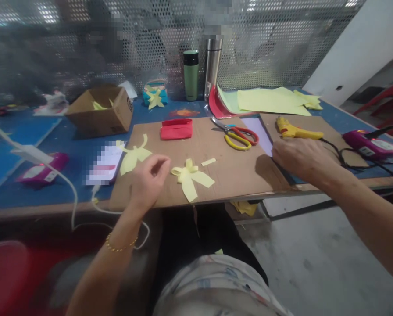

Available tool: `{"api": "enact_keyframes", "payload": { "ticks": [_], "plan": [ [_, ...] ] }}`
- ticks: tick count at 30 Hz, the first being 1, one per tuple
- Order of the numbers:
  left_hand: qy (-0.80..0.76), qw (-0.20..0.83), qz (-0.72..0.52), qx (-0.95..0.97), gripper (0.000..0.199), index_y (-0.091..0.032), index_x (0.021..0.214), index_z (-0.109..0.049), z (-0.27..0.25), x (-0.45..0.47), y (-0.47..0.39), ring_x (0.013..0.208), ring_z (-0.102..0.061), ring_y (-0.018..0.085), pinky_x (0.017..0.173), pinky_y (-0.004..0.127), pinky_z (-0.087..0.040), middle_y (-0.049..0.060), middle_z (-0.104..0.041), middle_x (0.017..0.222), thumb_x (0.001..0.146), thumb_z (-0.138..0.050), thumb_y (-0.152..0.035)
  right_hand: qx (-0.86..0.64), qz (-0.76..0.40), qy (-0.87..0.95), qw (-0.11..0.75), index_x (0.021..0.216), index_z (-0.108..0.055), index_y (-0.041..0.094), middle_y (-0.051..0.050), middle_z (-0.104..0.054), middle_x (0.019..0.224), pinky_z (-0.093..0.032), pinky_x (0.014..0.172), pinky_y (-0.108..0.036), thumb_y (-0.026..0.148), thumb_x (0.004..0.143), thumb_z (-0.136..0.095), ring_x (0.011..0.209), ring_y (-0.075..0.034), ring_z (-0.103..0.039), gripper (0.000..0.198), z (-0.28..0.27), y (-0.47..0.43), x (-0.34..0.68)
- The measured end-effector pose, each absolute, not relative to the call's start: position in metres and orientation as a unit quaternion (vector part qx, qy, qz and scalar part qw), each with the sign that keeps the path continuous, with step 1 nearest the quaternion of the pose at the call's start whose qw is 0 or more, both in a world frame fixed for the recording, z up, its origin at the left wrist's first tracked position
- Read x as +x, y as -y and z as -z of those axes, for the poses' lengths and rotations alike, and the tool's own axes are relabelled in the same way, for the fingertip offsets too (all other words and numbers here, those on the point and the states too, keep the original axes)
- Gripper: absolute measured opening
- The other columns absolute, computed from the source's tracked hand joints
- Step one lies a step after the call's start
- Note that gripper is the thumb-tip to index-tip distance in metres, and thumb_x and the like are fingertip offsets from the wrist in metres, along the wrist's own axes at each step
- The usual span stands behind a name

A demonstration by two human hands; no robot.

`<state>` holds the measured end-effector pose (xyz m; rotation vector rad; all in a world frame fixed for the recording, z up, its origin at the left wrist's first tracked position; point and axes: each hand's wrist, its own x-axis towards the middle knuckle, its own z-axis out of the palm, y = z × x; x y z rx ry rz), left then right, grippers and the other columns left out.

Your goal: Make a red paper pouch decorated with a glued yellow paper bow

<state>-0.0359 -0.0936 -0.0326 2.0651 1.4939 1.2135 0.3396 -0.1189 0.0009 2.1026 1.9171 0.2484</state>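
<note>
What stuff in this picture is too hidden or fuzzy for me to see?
All in the head view:
- Right hand: its own back hides the fingertips and anything under them.
- Phone: blocky pixels blur the screen.
- Cardboard box: its walls hide part of the inside.
- Round red thing: cut off by the left edge.

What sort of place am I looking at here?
Probably a small craft workspace: scissors and a yellow bow lie on cardboard, with a corded glue gun off to the right.
</note>
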Motion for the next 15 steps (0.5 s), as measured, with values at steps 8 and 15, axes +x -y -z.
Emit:
{"api": "enact_keyframes", "payload": {
  "ticks": [8, 15],
  "plan": [
    [-0.535, 0.156, -0.421, 0.715, 0.026, -0.023, 0.09, -0.075, 0.0353, -0.0402, 0.0902, 0.078, -0.067, 0.018, 0.073, 0.031, -0.054, 0.002, -0.077, 0.089, 0.09, -0.061, -0.044, 0.767, -0.083, -0.61, 0.18, 0.106, -0.079, 0.008, -0.028, -0.076, 0.111, -0.054, 0.069, -0.044, 0.028, 0.103, -0.037, 0.1, -0.042, -0.075, 0.047, -0.0127, 0.1291, 0.3316],
    [-0.541, 0.168, -0.413, 0.713, 0.025, -0.023, 0.092, -0.075, 0.0365, -0.0413, 0.0904, 0.076, -0.068, 0.018, 0.075, 0.032, -0.054, 0.002, -0.077, 0.088, 0.091, -0.062, -0.045, 0.737, -0.078, -0.651, 0.164, 0.088, -0.079, 0.009, -0.03, -0.076, 0.099, -0.054, 0.069, -0.045, 0.004, 0.088, -0.044, 0.097, -0.044, -0.075, 0.036, -0.0079, 0.1286, 0.3343]
  ]
}}
